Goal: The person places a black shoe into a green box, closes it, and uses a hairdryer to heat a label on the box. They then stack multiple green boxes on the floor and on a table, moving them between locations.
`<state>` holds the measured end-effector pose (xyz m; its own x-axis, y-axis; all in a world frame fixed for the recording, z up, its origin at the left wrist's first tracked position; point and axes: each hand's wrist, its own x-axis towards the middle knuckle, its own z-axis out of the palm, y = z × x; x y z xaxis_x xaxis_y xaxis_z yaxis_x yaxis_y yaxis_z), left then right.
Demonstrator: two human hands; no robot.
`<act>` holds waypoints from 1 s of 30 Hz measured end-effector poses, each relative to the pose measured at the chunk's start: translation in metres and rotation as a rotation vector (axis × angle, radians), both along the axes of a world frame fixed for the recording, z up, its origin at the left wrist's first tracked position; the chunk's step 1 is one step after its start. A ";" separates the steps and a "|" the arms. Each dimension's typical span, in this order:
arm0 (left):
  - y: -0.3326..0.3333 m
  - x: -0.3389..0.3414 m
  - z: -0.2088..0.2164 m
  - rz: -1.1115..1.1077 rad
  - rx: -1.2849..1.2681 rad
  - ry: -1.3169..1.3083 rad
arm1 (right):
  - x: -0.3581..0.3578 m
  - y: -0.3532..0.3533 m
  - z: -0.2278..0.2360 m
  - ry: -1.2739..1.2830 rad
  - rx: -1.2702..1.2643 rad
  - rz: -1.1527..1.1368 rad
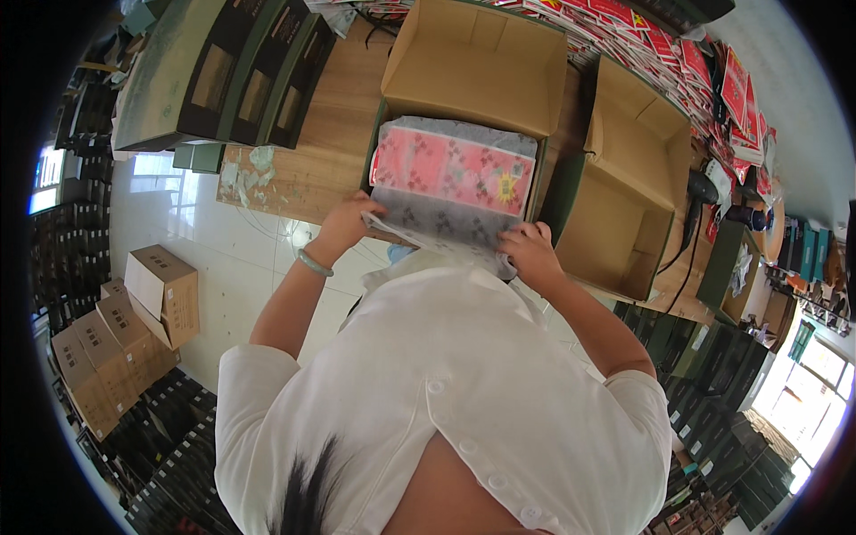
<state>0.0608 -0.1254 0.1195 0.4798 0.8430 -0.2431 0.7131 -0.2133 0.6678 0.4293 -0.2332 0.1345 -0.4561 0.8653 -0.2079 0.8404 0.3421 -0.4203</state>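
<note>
In front of me an open shoebox (474,67), dark green outside and brown inside, has its lid raised at the back. Thin grey patterned tissue paper (428,212) lines it, and a red card (455,169) with a yellow burst shows through the sheet. My left hand (346,223) pinches the paper's near left edge at the box's front corner. At the near right corner my right hand (532,253) has its fingers curled on the same sheet. What lies beneath the paper is hidden.
A second open box (615,201) stands to the right. Closed green boxes (223,80) are stacked at the left, beside plastic scraps (259,165) on the wooden table (334,116). Many red cards (660,53) lie behind. A hairdryer (704,187) and cables sit right. Cartons (160,290) stand on the floor.
</note>
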 end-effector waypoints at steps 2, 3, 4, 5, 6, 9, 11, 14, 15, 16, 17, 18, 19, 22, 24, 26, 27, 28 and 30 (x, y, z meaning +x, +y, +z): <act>0.009 0.005 0.001 -0.101 0.124 0.151 | -0.006 0.008 -0.001 -0.028 -0.068 0.015; 0.017 0.005 0.002 -0.167 0.174 0.203 | -0.009 0.011 0.001 -0.041 -0.102 0.024; 0.021 0.006 0.004 -0.234 0.224 0.255 | -0.010 0.012 0.001 -0.089 -0.117 0.033; 0.020 0.005 0.008 -0.255 0.225 0.266 | -0.011 0.011 0.002 -0.137 -0.132 0.043; 0.019 0.006 0.013 -0.277 0.226 0.278 | -0.013 0.014 0.006 -0.184 -0.147 0.052; 0.021 0.001 0.029 -0.212 0.117 0.325 | -0.004 0.023 0.037 -0.233 -0.276 0.001; 0.024 0.005 0.048 -0.238 0.146 0.255 | -0.005 0.035 0.046 0.003 -0.207 -0.096; 0.012 0.039 0.070 -0.381 0.069 0.096 | -0.029 0.042 0.043 0.221 -0.272 -0.158; 0.011 0.049 0.067 -0.400 -0.158 0.116 | -0.044 0.042 0.041 0.192 -0.389 -0.157; 0.012 0.052 0.063 -0.429 -0.255 0.168 | -0.054 0.042 0.038 0.160 -0.503 -0.160; 0.013 0.055 0.058 -0.458 -0.349 0.227 | -0.056 0.041 0.028 0.149 -0.574 -0.152; 0.013 0.056 0.052 -0.492 -0.317 0.322 | -0.057 0.040 0.012 0.137 -0.648 -0.143; 0.013 0.056 0.046 -0.522 -0.286 0.418 | -0.059 0.042 0.005 0.124 -0.723 -0.128; 0.023 0.052 0.020 -0.565 -0.456 0.437 | -0.060 0.055 -0.005 -0.008 -0.950 -0.187; 0.034 0.057 0.011 -0.598 -0.513 0.533 | -0.063 0.062 -0.009 0.007 -0.973 -0.144; 0.033 0.057 -0.009 -0.594 -0.506 0.571 | -0.063 0.065 -0.014 -0.006 -1.008 -0.143; 0.026 0.051 -0.035 -0.564 -0.469 0.557 | -0.063 0.065 -0.020 -0.032 -1.028 -0.156; 0.024 0.051 -0.041 -0.543 -0.432 0.545 | -0.061 0.064 -0.026 -0.053 -1.050 -0.177; 0.021 0.051 -0.037 -0.482 -0.473 0.546 | -0.052 0.056 -0.039 0.001 -0.901 -0.151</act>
